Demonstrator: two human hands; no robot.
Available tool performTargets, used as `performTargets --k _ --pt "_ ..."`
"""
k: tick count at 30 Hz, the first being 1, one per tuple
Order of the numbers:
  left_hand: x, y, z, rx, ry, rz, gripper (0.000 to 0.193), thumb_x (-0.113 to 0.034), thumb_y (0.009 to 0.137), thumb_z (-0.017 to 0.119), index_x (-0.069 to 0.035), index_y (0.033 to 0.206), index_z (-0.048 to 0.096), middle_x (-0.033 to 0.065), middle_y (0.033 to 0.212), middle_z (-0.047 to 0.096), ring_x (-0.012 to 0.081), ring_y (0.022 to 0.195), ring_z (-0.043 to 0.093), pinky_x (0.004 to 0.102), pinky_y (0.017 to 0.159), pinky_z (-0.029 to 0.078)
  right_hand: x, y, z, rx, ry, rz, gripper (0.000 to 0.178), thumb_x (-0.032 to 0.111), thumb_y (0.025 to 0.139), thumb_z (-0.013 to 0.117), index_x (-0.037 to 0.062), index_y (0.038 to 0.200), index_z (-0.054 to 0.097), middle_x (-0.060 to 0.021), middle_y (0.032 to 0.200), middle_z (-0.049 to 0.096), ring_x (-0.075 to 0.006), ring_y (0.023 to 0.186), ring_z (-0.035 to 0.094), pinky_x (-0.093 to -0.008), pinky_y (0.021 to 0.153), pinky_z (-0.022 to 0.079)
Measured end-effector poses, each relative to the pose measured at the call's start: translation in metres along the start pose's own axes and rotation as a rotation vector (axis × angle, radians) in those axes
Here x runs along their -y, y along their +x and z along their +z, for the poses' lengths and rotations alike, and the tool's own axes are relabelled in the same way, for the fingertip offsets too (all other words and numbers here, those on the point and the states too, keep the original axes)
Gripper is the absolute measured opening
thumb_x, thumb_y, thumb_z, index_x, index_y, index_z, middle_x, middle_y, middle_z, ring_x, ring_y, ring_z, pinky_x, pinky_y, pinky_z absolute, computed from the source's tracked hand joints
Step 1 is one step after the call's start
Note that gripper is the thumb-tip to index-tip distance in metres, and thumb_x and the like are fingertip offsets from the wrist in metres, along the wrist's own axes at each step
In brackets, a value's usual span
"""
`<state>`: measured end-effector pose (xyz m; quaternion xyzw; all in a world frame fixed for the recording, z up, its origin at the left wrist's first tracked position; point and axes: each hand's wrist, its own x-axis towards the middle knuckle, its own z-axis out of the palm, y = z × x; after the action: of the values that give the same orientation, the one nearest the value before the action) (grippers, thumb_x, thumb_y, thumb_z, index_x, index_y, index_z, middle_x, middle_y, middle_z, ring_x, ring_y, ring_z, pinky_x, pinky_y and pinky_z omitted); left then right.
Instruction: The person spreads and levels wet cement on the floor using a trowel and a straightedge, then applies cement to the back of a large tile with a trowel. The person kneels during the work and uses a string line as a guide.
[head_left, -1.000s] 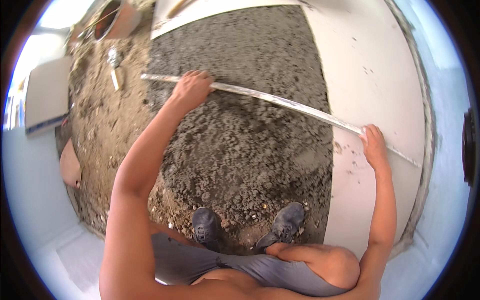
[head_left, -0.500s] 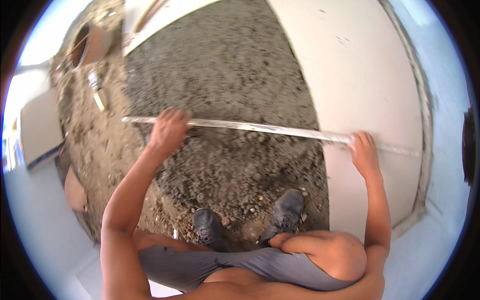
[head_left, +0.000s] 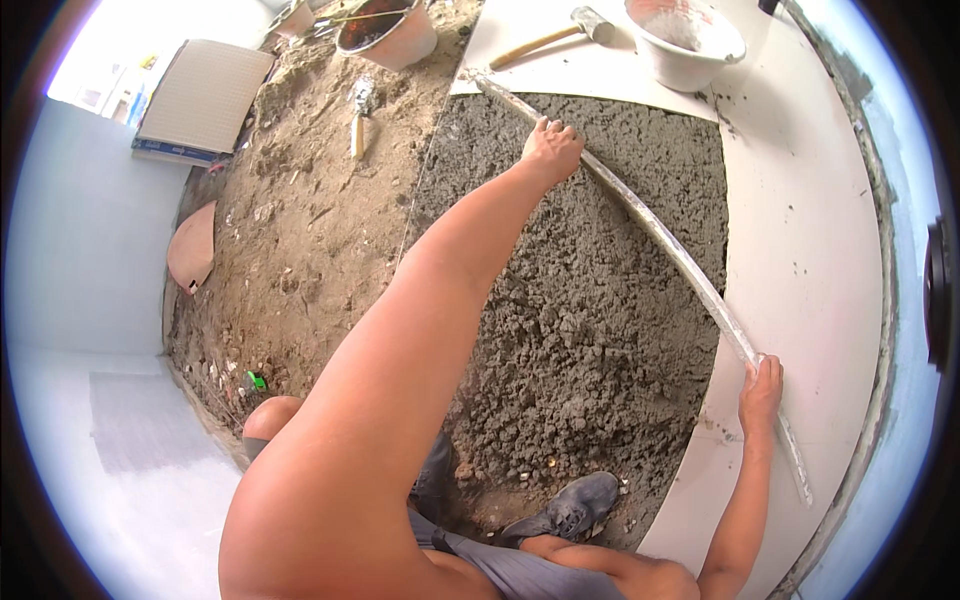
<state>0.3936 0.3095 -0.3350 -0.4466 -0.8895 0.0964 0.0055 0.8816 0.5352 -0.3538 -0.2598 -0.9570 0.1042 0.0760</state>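
A long, pale straightedge bar (head_left: 672,246) lies slantwise over a bed of wet grey mortar (head_left: 580,330). Its far end reaches the edge of the back tiles, and its near end is over the white floor tiles (head_left: 815,250) on the right. My left hand (head_left: 553,150) grips the bar near its far end, with that arm stretched well forward. Closer to me, my right hand (head_left: 762,397) is closed round the bar above the right-hand tiles. The mortar is smoother at the far side and lumpy near my shoe (head_left: 570,508).
A hammer (head_left: 555,38) and a white bucket (head_left: 690,50) sit on the back tiles. On the sandy ground at left are a trowel (head_left: 360,115), another bucket (head_left: 390,35) and a tile piece (head_left: 192,248). A string runs along the mortar's left edge. Pale blue walls flank both sides.
The bar has swung from nearly crosswise to a steep slant. My left hand has gone farther forward, while my right hand is nearer to me. The view has turned, bringing the hammer into sight.
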Motion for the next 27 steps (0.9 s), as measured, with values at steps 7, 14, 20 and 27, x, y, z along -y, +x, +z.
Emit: performTargets --k 7,14,20,27 --pt "0.037 -0.050 0.000 0.178 0.036 0.106 0.019 -0.021 0.096 0.055 -0.015 0.113 0.064 0.0033 0.111 0.065 0.0178 0.110 0.061 0.0432 0.114 0.032 0.009 0.022 -0.015 0.120 0.027 -0.094 0.020 0.008 0.091 0.058 -0.0037 0.107 0.056 -0.0158 0.105 0.054 -0.0357 0.100 0.053 -0.0448 0.088 0.044" --pt "0.027 -0.139 0.001 0.208 -0.010 0.190 0.026 -0.028 0.093 0.061 -0.012 0.113 0.064 0.0053 0.105 0.065 0.0222 0.105 0.063 0.0406 0.110 0.036 -0.003 0.010 -0.029 0.200 -0.008 -0.128 0.022 0.009 0.091 0.058 -0.0029 0.109 0.057 -0.0151 0.109 0.055 -0.0341 0.104 0.052 -0.0434 0.091 0.043" --pt "0.017 -0.196 -0.002 0.230 -0.003 0.230 0.029 -0.029 0.094 0.060 -0.008 0.113 0.063 0.0079 0.109 0.062 0.0243 0.107 0.060 0.0405 0.103 0.040 -0.010 0.006 -0.035 0.219 -0.073 -0.186 0.024 0.010 0.090 0.059 -0.0014 0.110 0.058 -0.0146 0.110 0.057 -0.0334 0.107 0.053 -0.0433 0.093 0.042" --pt "0.003 -0.231 -0.014 0.189 -0.127 0.347 0.021 -0.022 0.090 0.065 -0.007 0.103 0.063 0.0088 0.097 0.063 0.0267 0.099 0.062 0.0400 0.094 0.044 -0.010 -0.020 -0.046 0.272 -0.035 -0.154 0.024 0.011 0.087 0.062 -0.0011 0.108 0.059 -0.0136 0.111 0.057 -0.0330 0.106 0.053 -0.0432 0.093 0.043"
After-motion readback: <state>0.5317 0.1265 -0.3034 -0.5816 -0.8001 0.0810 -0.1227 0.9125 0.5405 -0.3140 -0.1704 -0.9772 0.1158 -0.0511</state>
